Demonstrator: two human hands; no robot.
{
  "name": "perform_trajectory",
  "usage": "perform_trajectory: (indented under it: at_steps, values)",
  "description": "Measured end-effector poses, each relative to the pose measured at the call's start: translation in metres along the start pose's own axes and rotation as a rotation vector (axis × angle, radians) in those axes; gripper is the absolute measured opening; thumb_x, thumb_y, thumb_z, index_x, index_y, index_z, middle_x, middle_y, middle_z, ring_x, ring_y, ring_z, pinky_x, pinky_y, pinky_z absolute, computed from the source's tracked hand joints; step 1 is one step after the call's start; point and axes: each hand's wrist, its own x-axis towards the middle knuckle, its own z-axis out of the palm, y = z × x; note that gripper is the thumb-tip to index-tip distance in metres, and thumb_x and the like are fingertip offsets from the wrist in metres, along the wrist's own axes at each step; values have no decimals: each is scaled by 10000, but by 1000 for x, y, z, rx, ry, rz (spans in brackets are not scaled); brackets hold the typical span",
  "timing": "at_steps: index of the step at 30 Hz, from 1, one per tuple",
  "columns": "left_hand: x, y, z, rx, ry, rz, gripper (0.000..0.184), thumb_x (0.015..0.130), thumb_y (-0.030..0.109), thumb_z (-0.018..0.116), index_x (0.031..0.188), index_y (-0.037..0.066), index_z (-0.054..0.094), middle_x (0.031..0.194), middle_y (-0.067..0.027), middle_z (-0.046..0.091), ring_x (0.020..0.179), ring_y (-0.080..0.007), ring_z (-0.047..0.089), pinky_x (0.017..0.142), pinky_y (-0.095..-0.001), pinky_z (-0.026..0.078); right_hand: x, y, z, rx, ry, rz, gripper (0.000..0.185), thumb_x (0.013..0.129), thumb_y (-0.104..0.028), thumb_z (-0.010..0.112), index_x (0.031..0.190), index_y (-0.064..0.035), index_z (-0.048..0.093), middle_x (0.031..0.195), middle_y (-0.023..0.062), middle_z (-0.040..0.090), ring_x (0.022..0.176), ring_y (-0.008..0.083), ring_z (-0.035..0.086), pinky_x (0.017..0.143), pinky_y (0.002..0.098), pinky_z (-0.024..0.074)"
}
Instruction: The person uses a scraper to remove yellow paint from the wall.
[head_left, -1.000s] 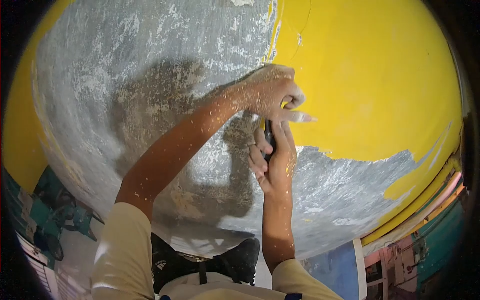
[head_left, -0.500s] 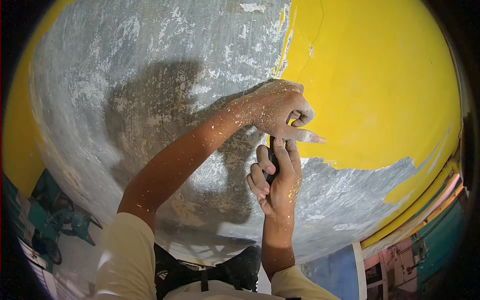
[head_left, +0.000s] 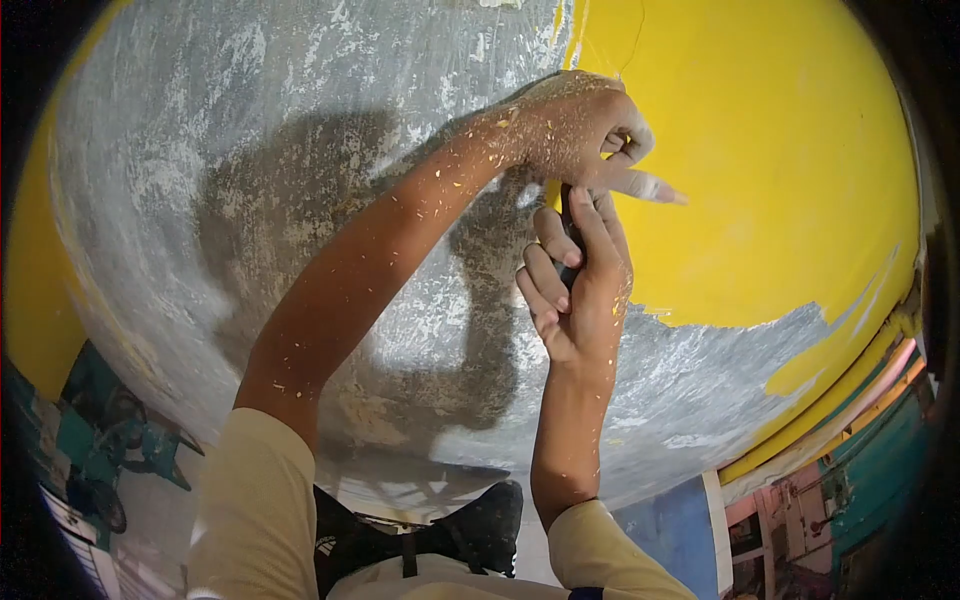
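The right hand (head_left: 588, 270) grasps a dark tool (head_left: 570, 222) before a grey-and-yellow wall (head_left: 770, 170). The left hand (head_left: 585, 130) curls above; its grip I cannot tell. The tool looks light, stiff, best held mid-handle.

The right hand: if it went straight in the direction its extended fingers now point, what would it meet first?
Probably the left hand, which lies just above the right hand in the picture. Depth is unclear in this single view, so they may already touch.
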Motion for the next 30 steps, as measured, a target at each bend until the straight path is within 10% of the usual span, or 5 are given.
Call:
perform_trajectory:
  at_steps: [30]
  values:
    - [-35, 2, 31, -19, -2, 102, 543, 733, 582, 765, 565, 158, 472, 512, 29, 400, 650, -178, 443, 629, -346, 411, -29, 25, -8, -92, 172, 98, 49, 1078, -177, 436, 1050, -137, 433, 638, -25, 316, 346, 52, 240, 287, 209, 212]
